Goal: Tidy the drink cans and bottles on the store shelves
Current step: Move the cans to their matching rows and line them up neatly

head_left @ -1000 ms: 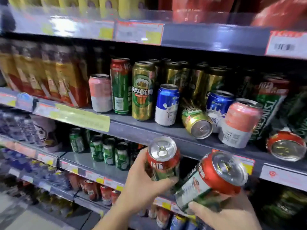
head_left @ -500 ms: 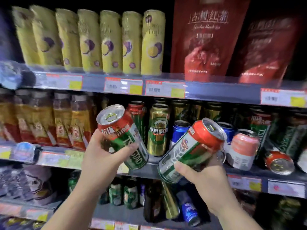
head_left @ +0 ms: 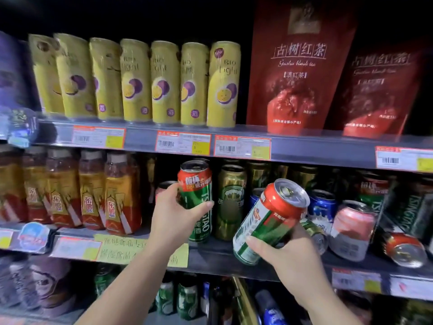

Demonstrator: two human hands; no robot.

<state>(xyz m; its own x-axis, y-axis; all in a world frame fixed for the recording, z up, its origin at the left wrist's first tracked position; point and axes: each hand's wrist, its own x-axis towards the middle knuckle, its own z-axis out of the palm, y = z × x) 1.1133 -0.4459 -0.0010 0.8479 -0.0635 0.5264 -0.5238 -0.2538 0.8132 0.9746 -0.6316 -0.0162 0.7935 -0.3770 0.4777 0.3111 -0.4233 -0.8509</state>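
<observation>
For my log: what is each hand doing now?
Left hand: grips upright red-green beer can.
Right hand: grips tilted red-green beer can.

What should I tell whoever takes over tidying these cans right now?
Left hand grips a red-and-green Tsingtao can, upright, at the middle shelf beside the gold can.
Right hand grips a second red-and-green can, tilted, in front of the shelf and not yet placed.
Left to do: stand both cans in the row, then right the small gold can lying on its side and the red can lying on its side at far right. The pink can leans.
</observation>
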